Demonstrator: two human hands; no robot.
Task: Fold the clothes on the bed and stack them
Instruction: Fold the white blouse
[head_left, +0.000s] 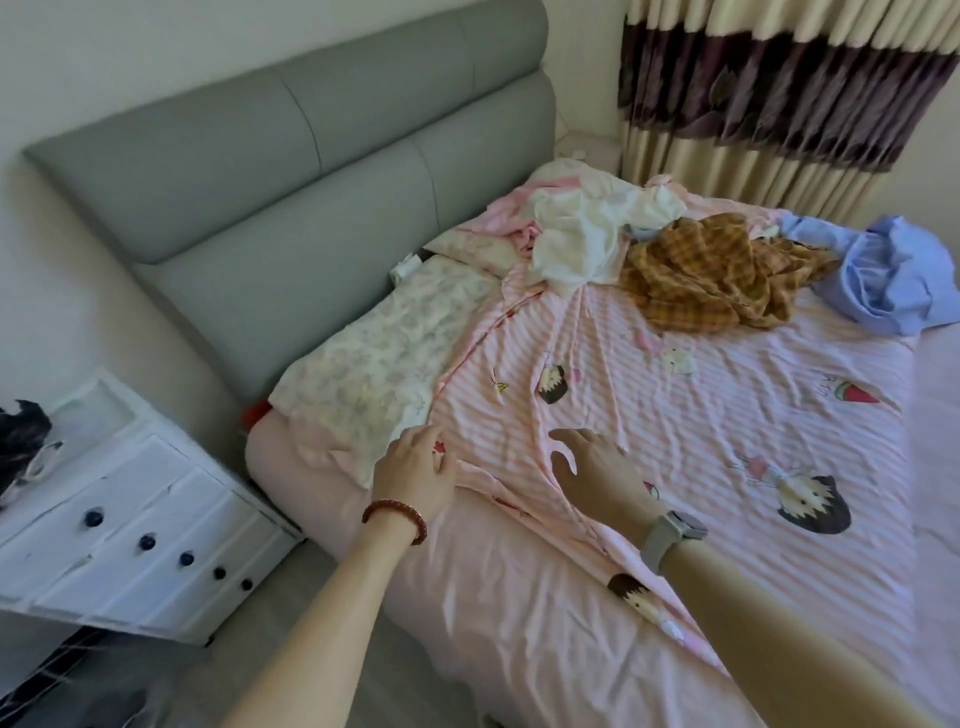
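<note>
Pink striped sheet (727, 415) covers the bed (467, 597) and is rucked into ridges directly under both hands. Risk, as judged: the ridged sheet may drag along with any garment pulled across it, and the clothes, lying tangled together, may come away as one clump and spill off the far edge.

Clothes lie in a heap well beyond either grip, toward the far side by the curtain (779, 93): blue garment (893, 280) farthest right, brown checked garment (711, 275) in the middle, white garment (587, 234) nearest the headboard (291, 171). None is folded or stacked.

Left hand (415, 478), beaded bracelet at the wrist, rests fingers extended on the sheet, holding nothing. Right hand (597, 473), watch at the wrist, hovers or rests spread and loose, likewise empty.
</note>
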